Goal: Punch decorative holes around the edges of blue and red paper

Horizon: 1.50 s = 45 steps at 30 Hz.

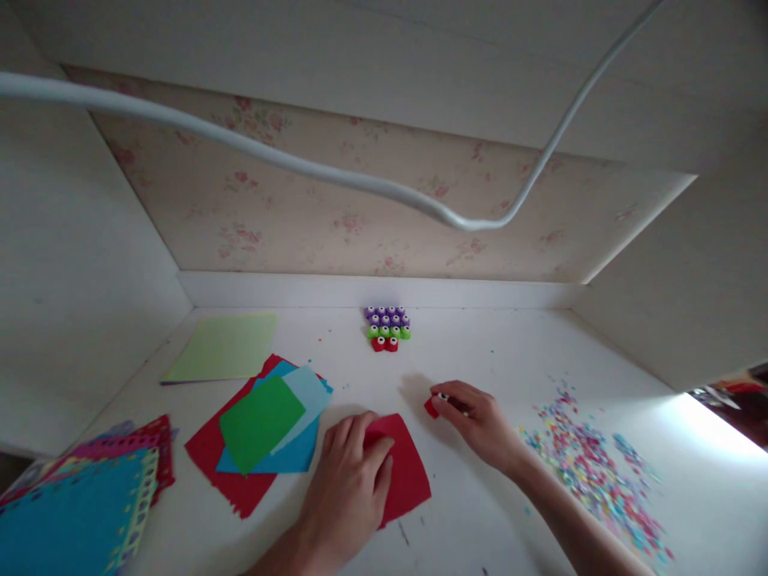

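Observation:
My right hand (480, 420) grips a small red craft punch (431, 406) with a white round top, held just above the white desk between thumb and fingers. To its left, my left hand (348, 484) has its fingers bent over the upper left part of a red paper sheet (411, 480); the thumb and fingers close on it. Farther back, small craft punches (387, 322) stand in tight rows, purple behind, then green, with two red ones in front.
Overlapping red, blue and green paper sheets (264, 420) lie left of my left hand. A pale green sheet (222, 346) is behind them. Punched sheets (78, 512) fill the near left corner. Colourful paper confetti (591, 456) spreads at right. A white cable (300, 164) hangs across the view.

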### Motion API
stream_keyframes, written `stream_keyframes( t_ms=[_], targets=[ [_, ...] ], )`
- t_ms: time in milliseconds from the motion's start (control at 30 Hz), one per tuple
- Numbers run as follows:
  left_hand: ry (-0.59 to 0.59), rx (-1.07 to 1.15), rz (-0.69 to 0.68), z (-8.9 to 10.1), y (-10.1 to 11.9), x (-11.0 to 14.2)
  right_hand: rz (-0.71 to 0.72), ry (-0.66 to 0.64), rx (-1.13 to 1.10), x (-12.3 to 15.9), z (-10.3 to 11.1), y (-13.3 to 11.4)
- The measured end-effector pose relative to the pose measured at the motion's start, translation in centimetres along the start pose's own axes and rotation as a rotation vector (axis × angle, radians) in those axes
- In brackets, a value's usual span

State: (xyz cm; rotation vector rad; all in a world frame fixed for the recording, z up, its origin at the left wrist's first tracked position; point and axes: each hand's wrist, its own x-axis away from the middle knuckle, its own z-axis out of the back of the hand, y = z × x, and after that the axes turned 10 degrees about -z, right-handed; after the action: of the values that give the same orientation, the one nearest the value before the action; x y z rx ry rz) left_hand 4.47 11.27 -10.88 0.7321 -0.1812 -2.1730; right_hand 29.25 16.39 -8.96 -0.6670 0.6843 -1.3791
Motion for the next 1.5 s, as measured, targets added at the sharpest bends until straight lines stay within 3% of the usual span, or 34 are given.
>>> stream_keyframes(
  t_ms=[200, 333, 433, 533, 767, 867, 967, 1067, 1133, 1233, 1333, 1400, 1500],
  targets=[
    [-0.046, 0.002, -0.022, -0.1, -0.1, 0.2, -0.030, 0.042, 0.036, 3.6, 0.5, 0.2],
    [-0.049, 0.007, -0.052, -0.3, -0.2, 0.5, 0.071, 0.157, 0.172, 3.8, -0.4, 1.7],
    [-0.077, 0.006, -0.074, -0.2, -0.2, 0.5, 0.157, 0.165, 0.249, 3.8, -0.5, 2.5],
    [-0.110, 0.027, -0.091, 0.0, -0.2, 0.4, 0.148, 0.162, 0.212, 3.8, -0.1, 2.5],
    [-0.120, 0.075, -0.082, -0.2, -0.4, 0.6, 0.093, 0.266, -0.010, 4.3, 0.6, 2.1],
    [-0.118, 0.107, -0.078, -0.4, -0.6, 1.0, -0.039, 0.313, -0.179, 4.5, 0.5, 2.5],
    [-0.125, 0.129, -0.083, -0.7, -0.9, 1.4, -0.178, 0.249, -0.516, 4.5, 0.5, 2.8],
    [-0.114, 0.130, -0.102, -1.2, -1.1, 1.7, -0.215, 0.123, -0.836, 4.2, 0.6, 2.5],
    [-0.099, 0.128, -0.108, -1.4, -1.2, 1.7, -0.216, 0.058, -0.920, 4.1, 0.6, 2.1],
    [-0.100, 0.134, -0.118, -1.4, -1.1, 1.5, -0.160, 0.113, -0.732, 4.1, 0.7, 1.7],
    [-0.101, 0.148, -0.133, -1.2, -0.9, 1.3, 0.011, 0.165, -0.231, 4.0, 1.2, 1.4],
    [-0.085, 0.176, -0.118, -1.0, -0.9, 1.2, 0.144, 0.085, 0.048, 4.0, 1.6, 1.3],
    [-0.051, 0.296, -0.072, -0.8, -1.0, 1.0, 0.241, -0.037, 0.225, 4.1, 1.8, 1.6]
  ],
)
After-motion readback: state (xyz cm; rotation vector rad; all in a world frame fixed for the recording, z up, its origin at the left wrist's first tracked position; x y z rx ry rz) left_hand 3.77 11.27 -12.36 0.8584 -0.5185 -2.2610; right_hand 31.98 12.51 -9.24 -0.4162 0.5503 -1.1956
